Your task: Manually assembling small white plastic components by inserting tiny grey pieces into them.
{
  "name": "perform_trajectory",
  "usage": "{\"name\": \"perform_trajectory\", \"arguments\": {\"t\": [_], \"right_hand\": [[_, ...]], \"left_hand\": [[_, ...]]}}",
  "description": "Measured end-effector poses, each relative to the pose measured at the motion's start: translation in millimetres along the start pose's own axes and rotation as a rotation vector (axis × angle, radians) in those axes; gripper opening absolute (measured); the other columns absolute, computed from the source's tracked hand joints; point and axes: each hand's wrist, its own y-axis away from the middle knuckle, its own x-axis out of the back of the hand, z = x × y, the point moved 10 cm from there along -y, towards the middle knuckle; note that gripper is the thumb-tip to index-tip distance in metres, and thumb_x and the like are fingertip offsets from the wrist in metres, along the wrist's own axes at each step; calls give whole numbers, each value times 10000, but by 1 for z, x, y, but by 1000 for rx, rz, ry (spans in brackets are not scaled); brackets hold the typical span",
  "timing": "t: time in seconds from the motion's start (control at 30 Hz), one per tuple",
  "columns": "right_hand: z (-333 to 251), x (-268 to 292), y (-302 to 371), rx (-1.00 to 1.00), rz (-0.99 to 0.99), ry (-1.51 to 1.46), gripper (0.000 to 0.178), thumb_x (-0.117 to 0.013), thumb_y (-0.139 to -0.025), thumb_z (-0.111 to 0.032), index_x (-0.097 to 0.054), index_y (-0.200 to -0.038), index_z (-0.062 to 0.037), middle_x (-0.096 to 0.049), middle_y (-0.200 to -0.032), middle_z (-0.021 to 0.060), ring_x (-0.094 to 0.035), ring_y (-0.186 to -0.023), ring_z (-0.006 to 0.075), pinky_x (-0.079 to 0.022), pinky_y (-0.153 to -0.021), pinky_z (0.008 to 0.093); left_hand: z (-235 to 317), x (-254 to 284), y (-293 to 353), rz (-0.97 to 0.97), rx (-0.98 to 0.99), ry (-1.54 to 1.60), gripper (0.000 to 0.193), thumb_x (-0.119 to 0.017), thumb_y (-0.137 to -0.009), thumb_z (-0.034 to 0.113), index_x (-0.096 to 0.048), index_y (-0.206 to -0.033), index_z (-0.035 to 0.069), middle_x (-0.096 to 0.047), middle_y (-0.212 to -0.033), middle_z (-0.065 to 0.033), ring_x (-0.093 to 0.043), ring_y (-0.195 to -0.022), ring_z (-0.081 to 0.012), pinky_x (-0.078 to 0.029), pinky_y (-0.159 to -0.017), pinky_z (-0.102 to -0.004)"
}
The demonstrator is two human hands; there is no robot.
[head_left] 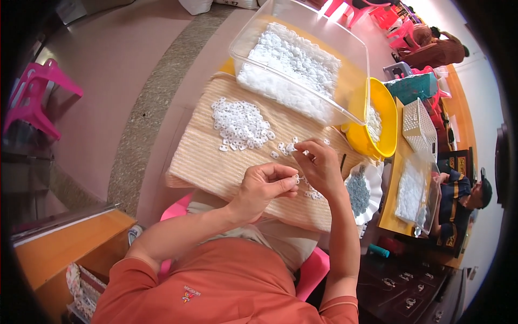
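My left hand [265, 187] is closed, with thumb and forefinger pinching a small white plastic piece [297, 179]. Just to its right, my right hand [322, 162] reaches over the striped cloth [197, 156] with its fingertips pinched together. White pieces [281, 147] lie right beside those fingertips; whether one is between them I cannot make out. A few more small white pieces [313, 193] rest on the cloth below the right hand. Farther off to the left is a large pile of square white plastic pieces with holes [242, 125].
Behind the pile stands a clear plastic bin [353, 110] full of white pieces. At right are a yellow basin [389, 129], a fluted white dish [377, 186] of small grey pieces and a white perforated basket [418, 127]. A person [467, 197] sits farther right; pink stools [40, 100] stand left.
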Motion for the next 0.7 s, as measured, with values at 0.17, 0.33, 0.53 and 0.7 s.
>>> {"name": "perform_trajectory", "arguments": {"t": [0.17, 0.33, 0.53, 0.7], "right_hand": [[-21, -22, -28, 45, -67, 117, 164, -648, -813, -120, -676, -943, -23, -640, -943, 113, -639, -779, 283, -499, -694, 342], [-11, -51, -45, -11, -181, 392, 214, -614, -823, -224, -681, -956, -70, -631, -1027, 100, -622, -894, 328, -485, -765, 411], [-16, -50, -44, 53, -77, 385, 210, -659, -786, -214, -674, -916, -50, -657, -858, 118, -652, -753, 284, -501, -679, 383], [4, -33, -20, -172, -39, -224, 159, -702, -793, -106, -651, -876, 20, -647, -713, 74, -597, -596, 116, -466, -547, 255]], "left_hand": [[10, -4, 3, -17, -55, 7, 169, -636, -875, 49, -626, -1025, -27, -656, -901, -80, -640, -793, -118, -563, -720, -249], [15, -4, 3, -23, -78, -9, 173, -641, -872, 49, -625, -1027, -26, -659, -880, -83, -644, -787, -120, -559, -720, -247], [17, -5, 5, -10, -63, -6, 141, -652, -853, 24, -635, -987, -15, -660, -873, -70, -627, -775, -105, -537, -721, -256], [24, 1, 1, 14, -121, -12, 150, -635, -873, 48, -631, -1004, -25, -659, -848, -80, -641, -763, -118, -547, -709, -233]]}}
